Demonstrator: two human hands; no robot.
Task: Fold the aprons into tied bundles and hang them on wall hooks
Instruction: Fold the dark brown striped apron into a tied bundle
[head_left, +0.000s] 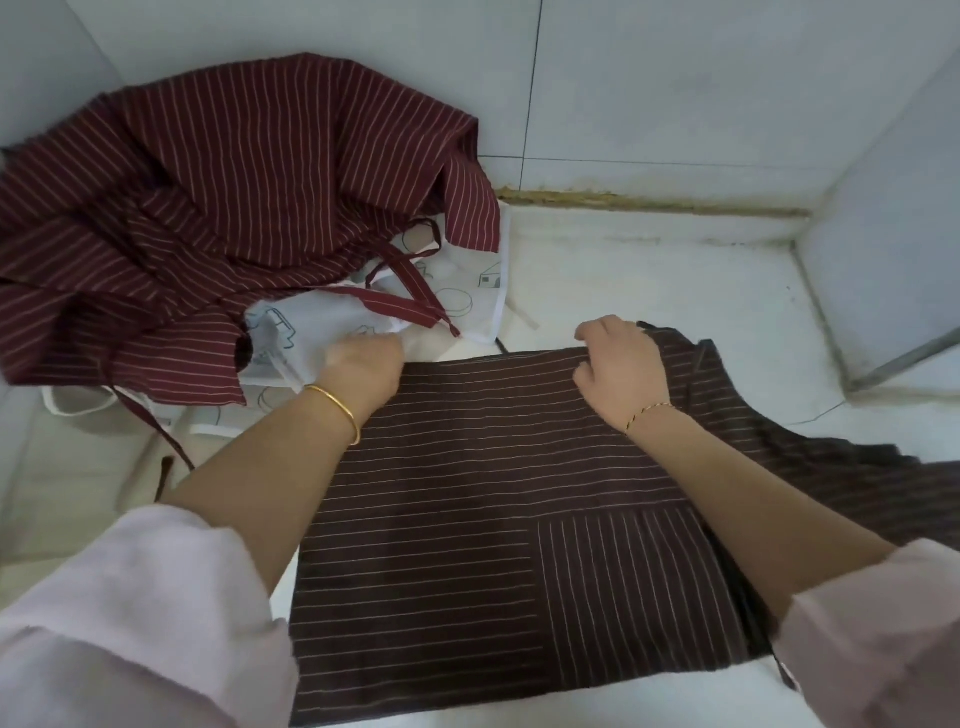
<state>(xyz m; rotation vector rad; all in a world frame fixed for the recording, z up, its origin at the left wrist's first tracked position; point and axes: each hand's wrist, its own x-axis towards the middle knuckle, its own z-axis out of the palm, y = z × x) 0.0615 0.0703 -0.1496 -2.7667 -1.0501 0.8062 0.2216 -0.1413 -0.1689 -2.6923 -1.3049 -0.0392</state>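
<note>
A dark brown striped apron (467, 519) lies flat on the white counter in front of me, partly folded, with a pocket at its lower right. My left hand (363, 364) grips its far left corner, fingers curled over the edge. My right hand (618, 364) holds the far edge further right, fingers curled on the cloth. A maroon striped apron (208, 208) lies crumpled at the back left. Under it sits a white printed apron (457, 291) with maroon ties across it.
The white counter (675, 291) meets tiled walls (675, 78) at the back and left. A grey metal-edged panel (893, 260) stands at the right. A loose white strap (524, 317) lies just beyond the brown apron.
</note>
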